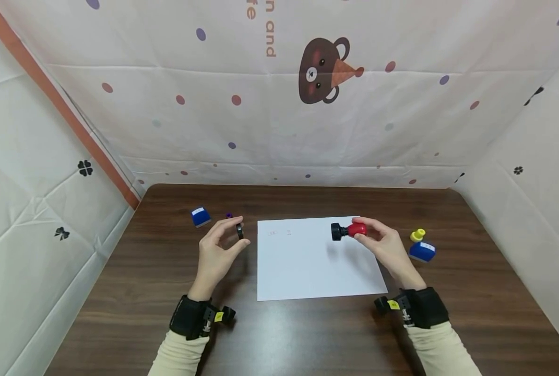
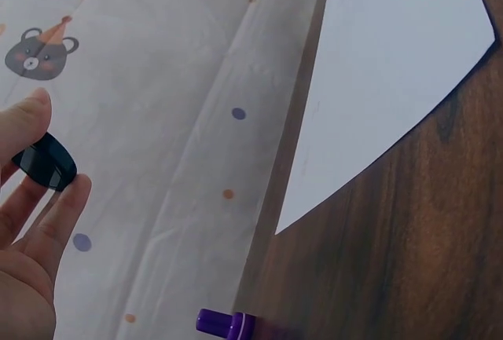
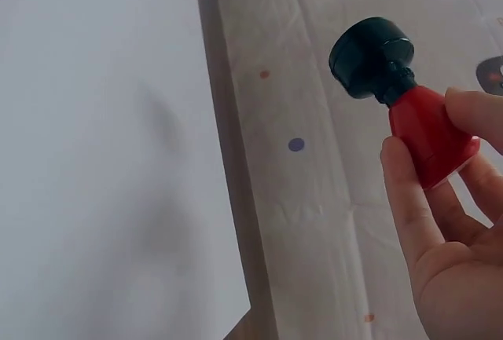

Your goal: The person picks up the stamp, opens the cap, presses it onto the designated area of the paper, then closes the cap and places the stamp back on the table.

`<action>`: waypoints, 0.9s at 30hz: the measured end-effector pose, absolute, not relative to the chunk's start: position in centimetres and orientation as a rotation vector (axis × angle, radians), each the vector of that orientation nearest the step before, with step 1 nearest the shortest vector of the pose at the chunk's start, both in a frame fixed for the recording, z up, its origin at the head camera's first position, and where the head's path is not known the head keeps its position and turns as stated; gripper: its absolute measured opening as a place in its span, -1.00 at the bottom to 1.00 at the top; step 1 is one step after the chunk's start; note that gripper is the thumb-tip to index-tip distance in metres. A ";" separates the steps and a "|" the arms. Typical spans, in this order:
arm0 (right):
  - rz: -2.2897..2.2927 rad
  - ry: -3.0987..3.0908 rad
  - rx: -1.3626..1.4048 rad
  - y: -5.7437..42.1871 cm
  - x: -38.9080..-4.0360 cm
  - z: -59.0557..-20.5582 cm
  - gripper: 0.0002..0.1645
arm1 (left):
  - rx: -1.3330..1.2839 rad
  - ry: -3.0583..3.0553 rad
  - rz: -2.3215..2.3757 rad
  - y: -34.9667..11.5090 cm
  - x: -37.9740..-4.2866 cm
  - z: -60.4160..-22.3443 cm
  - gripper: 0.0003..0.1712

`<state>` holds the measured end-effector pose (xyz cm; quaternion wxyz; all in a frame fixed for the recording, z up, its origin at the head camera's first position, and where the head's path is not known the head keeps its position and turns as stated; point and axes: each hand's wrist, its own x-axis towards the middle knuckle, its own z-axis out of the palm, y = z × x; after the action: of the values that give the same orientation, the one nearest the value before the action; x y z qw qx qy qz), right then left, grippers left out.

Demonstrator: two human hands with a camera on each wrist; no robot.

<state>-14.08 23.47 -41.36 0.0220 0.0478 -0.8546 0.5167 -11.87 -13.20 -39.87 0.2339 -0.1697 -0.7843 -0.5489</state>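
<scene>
My left hand pinches a small round black cap between thumb and fingertips, left of the white paper sheet. Over the sheet's right side, my right hand grips a stamp by its red handle. The stamp's black head points left, toward the other hand, and its shadow falls on the sheet. Small faint red marks show near the sheet's upper left corner. In both wrist views the held things are raised up off the table.
Behind the left hand lie a blue block with a white label and a purple stamp. To the right stand a yellow stamp and another blue block. Patterned cloth closes off the brown table's back and sides.
</scene>
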 end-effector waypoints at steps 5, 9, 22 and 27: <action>1.518 -2.704 0.189 22.9 -14.9 -41.4 -0.45 | -0.464 -2.154 -1.529 -13.2 -11.8 -40.1 -0.47; 1.426 -2.723 0.214 22.4 -15.4 -41.3 -0.52 | -0.462 -2.149 -1.573 -13.2 -11.7 -40.3 -0.48; 1.273 -2.725 0.334 21.2 -17.1 -40.9 -0.55 | -0.495 -2.126 -1.583 -12.9 -11.4 -40.3 -0.48; 1.219 -2.723 0.385 20.7 -17.6 -40.8 -0.54 | -0.491 -2.133 -1.566 -12.8 -11.3 -40.4 -0.48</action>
<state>-17.62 20.71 -40.78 0.0667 0.1278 -0.9031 0.4045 -11.27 -12.84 -40.36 0.2231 -0.1779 -0.7725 -0.5673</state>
